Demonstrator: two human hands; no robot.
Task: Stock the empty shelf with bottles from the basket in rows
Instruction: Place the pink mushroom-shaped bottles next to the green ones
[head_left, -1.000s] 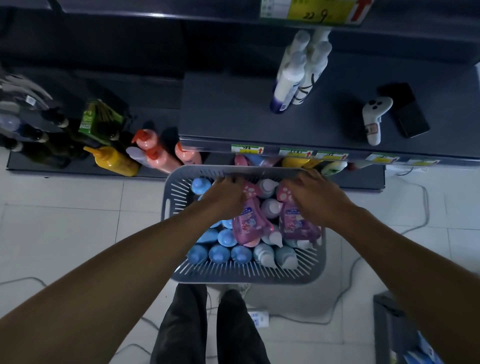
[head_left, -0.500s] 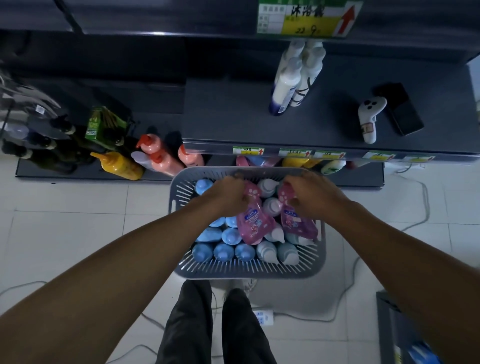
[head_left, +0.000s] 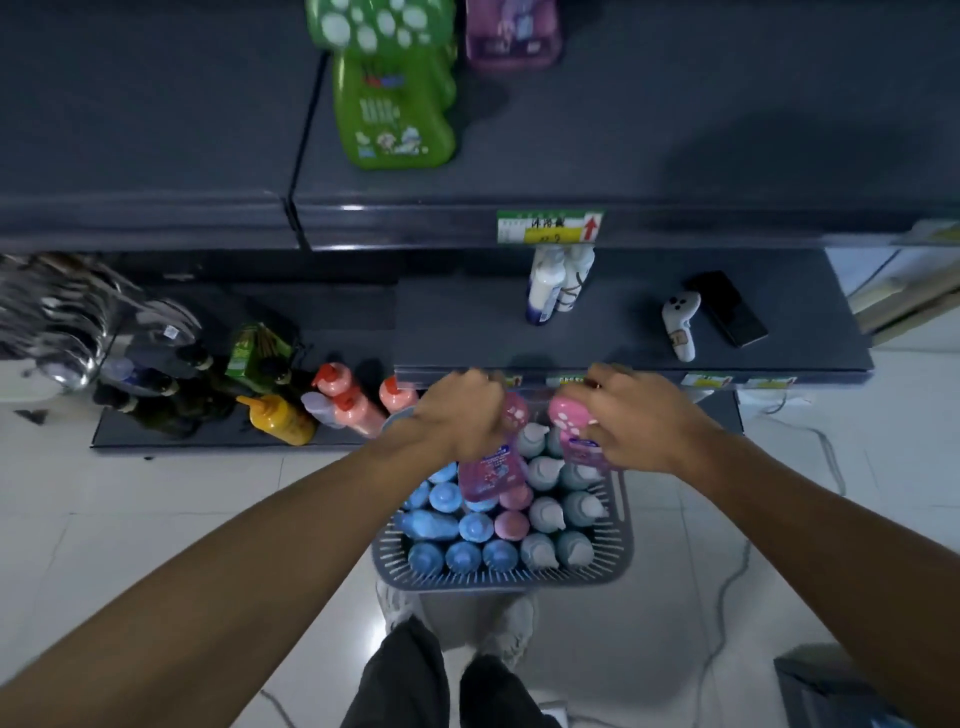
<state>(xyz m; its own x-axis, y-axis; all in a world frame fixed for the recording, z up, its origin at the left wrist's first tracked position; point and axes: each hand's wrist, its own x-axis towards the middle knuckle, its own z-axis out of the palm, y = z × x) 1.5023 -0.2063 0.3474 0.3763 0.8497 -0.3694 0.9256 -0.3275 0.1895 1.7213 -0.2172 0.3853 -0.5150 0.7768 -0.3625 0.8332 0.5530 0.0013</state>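
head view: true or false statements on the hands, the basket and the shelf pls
1. The left hand grips a pink bottle. True.
2. The right hand holds nothing. False: it grips a second pink bottle.
3. The basket is empty. False: blue bottles and others stand in it.
4. White bottles stand on the shelf. True.
5. The phone lies on the floor. False: it lies on the shelf, beside a controller.

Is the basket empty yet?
No, far from empty: the basket holds rows of blue, pink and grey bottles, caps up.
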